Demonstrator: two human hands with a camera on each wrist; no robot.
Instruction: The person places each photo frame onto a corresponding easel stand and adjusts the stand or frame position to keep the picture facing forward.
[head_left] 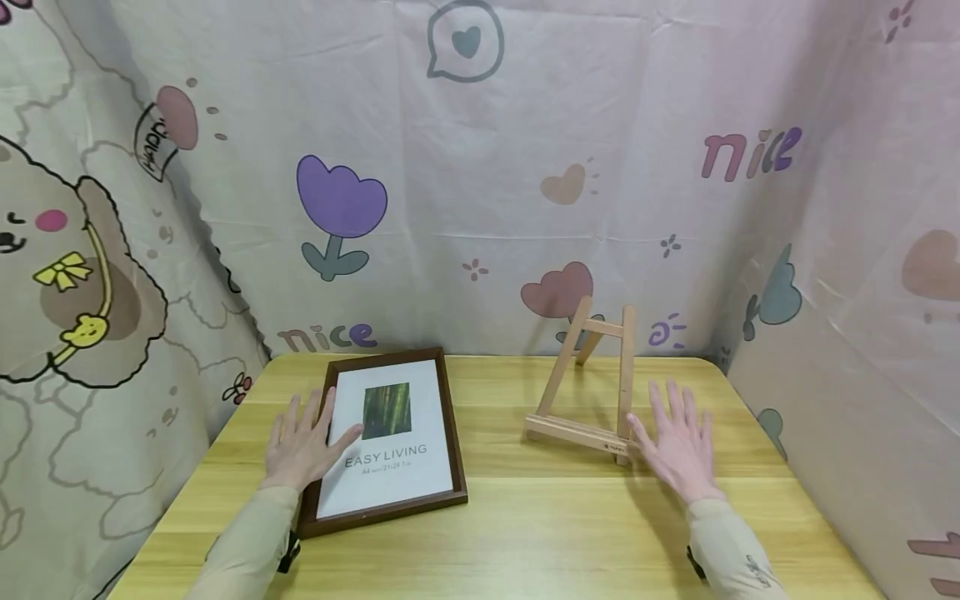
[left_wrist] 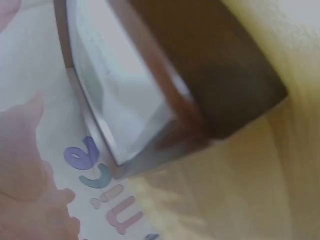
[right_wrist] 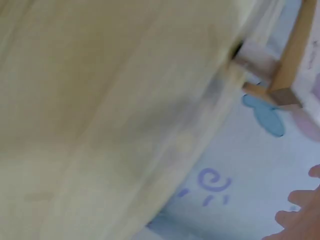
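A dark brown picture frame with a white "EASY LIVING" insert lies on the left half of the table in the head view. My left hand is spread over its left edge, fingers straight and the thumb reaching across the insert. Up close, the left wrist view has the frame's thick brown side and corner, with part of the hand blurred at lower left. To the right, a small wooden easel stands upright. Beside its right foot is my right hand, fingers spread, thumb close to the ledge. The right wrist view catches the easel's ledge end.
The light wood table carries both things. Behind it hangs a pale printed curtain, which also closes in the left and right sides. The easel's rear leg stands near the table's back edge.
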